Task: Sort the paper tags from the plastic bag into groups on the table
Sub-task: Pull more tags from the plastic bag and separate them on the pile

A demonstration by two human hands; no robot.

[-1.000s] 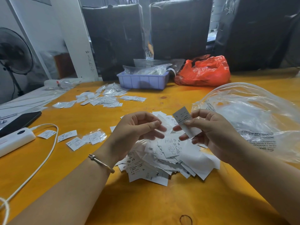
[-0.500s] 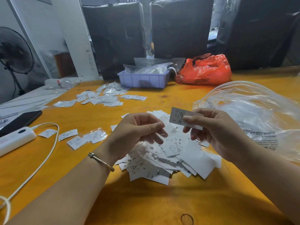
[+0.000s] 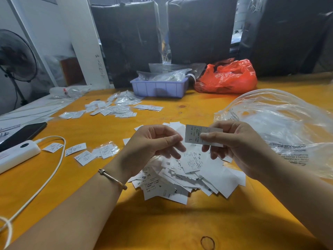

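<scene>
Orange table (image 3: 180,222), tag sorting, mostly unsorted.

Head view: right hand (image 3: 239,147) pinches one paper tag (image 3: 193,135) marked "L" between thumb and forefinger, above the tag pile (image 3: 182,175). Left hand (image 3: 153,143) is loosely curled, thumb near forefinger, holding nothing I can see. Clear plastic bag (image 3: 281,129) lies right; small sorted groups (image 3: 115,110) far left. Tags look light, thin and bendy: pinch by an edge, one at a time.
</scene>
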